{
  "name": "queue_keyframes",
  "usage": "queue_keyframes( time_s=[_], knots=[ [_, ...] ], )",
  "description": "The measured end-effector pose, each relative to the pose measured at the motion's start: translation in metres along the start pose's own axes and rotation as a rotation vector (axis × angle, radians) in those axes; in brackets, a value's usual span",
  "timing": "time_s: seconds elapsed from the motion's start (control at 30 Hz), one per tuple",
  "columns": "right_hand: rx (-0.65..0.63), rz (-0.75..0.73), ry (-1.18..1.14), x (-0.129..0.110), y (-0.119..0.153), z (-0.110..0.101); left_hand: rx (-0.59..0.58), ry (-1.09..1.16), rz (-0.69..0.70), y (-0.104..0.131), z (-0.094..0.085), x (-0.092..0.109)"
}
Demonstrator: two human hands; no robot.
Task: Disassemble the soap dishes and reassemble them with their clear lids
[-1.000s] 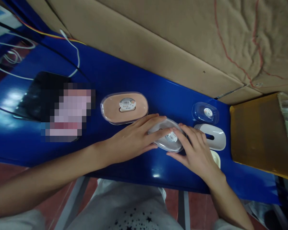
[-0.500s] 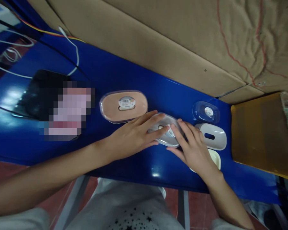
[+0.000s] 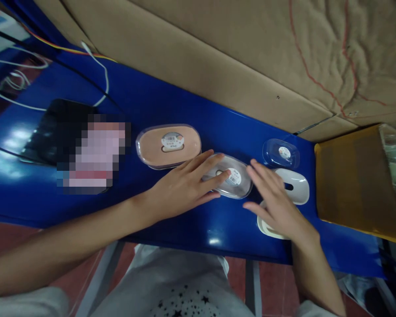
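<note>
Under the fingers of my left hand (image 3: 188, 182) lies an oval box with a clear lid (image 3: 239, 187) and a round white label. That hand is spread out, its fingers resting on the lid's left part. My right hand (image 3: 273, 193) hovers just off the box's right end, fingers apart and holding nothing. Beneath and beside it are a cream oval piece (image 3: 267, 226) and a white oval piece with a slot (image 3: 300, 187), both partly hidden. A clear oval lid with a label (image 3: 277, 154) lies behind them. Left of the box sits a peach oval box (image 3: 152, 145) under a clear cover.
A cardboard carton (image 3: 350, 176) holding plastic-wrapped things stands at the right. Along the back runs a large cardboard wall (image 3: 198, 66). On the left of the blue table (image 3: 204, 237) are a black device (image 3: 59, 119), partly blurred out, and a white cable (image 3: 105, 81).
My right hand has lifted off the labelled lid and moved a little to the right, uncovering the label and more of the cream piece. My left hand stays on the box.
</note>
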State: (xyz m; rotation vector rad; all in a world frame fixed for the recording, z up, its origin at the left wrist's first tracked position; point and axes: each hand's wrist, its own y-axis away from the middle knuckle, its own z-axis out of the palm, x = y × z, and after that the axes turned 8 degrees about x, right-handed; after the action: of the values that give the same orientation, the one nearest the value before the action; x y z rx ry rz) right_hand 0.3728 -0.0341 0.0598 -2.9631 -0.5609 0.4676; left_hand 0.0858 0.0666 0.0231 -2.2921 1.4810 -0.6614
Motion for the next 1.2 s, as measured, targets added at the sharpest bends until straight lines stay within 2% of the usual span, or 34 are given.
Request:
queue_keyframes(
  time_s=[0.13, 0.27, 0.37, 0.47, 0.67, 0.8, 0.9, 0.97, 1.07, 1.2],
  knots=[
    [0.159, 0.217, 0.015, 0.036, 0.020, -0.034, -0.001, -0.085, 0.027, -0.003, -0.001, 0.005],
    [0.108, 0.352, 0.041, 0.074, 0.052, -0.050, -0.008, -0.126, 0.019, -0.006, 0.001, 0.006],
    [-0.044, 0.375, 0.047, 0.087, 0.068, -0.049, -0.002, -0.148, 0.004, -0.006, 0.003, 0.004],
    [-0.135, 0.372, 0.099, 0.088, 0.069, -0.040, 0.017, -0.150, 0.001, -0.006, 0.005, 0.002],
    [-0.054, 0.302, 0.130, 0.079, 0.050, -0.014, 0.034, -0.140, -0.046, -0.005, 0.008, -0.002],
    [-0.014, 0.263, 0.136, 0.065, 0.036, -0.002, 0.080, -0.160, -0.098, -0.004, 0.007, -0.002],
    [0.018, 0.228, 0.123, 0.051, 0.024, 0.008, 0.109, -0.110, -0.042, -0.002, 0.005, 0.005],
    [0.055, 0.198, 0.113, 0.045, 0.018, 0.012, 0.055, 0.003, 0.080, -0.001, 0.004, 0.013],
    [0.056, 0.155, 0.057, 0.042, 0.016, 0.011, -0.095, 0.143, 0.222, 0.001, 0.008, 0.024],
    [-0.022, 0.206, -0.023, 0.049, 0.022, -0.002, -0.171, 0.160, 0.205, 0.004, 0.017, 0.027]
  ],
)
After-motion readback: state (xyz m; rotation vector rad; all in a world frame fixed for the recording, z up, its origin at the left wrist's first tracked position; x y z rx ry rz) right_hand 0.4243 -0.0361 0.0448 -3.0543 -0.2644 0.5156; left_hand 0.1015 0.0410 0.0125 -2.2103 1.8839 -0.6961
